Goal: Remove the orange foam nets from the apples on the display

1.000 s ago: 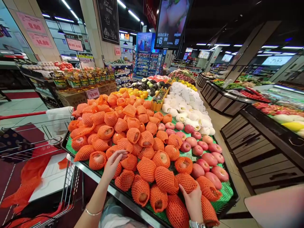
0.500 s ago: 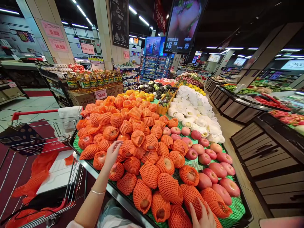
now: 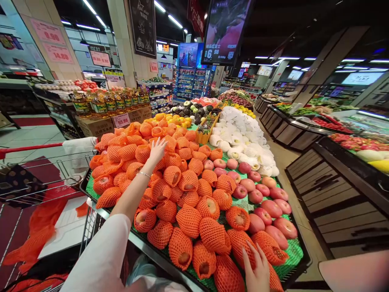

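Note:
Apples in orange foam nets (image 3: 189, 221) are heaped across the front of the display. My left hand (image 3: 158, 149) reaches over the back left of this heap, fingers spread, with nothing visible in it. Whether its fingertips touch the netted fruit beneath, I cannot tell. At the lower right, my right hand (image 3: 257, 269) has its fingers apart and laid over a netted apple (image 3: 238, 243) near the front edge. Its palm side is hidden. Beside it to the right lies another netted apple (image 3: 270, 247). Bare red apples (image 3: 276, 237) lie on green mesh (image 3: 293, 253) behind that one.
A shopping cart (image 3: 36, 144) with orange netting (image 3: 38, 227) inside stands at the left. White-netted fruit (image 3: 240, 134) is piled at the back right of the display. Bottles of oil (image 3: 100, 103) stand on boxes beyond the cart. A wood-sided produce stand (image 3: 322, 194) is across the aisle.
My left hand has moved forward and slightly right, farther over the netted apples. My right hand stays on the same netted apple. The view has shifted a little to the right.

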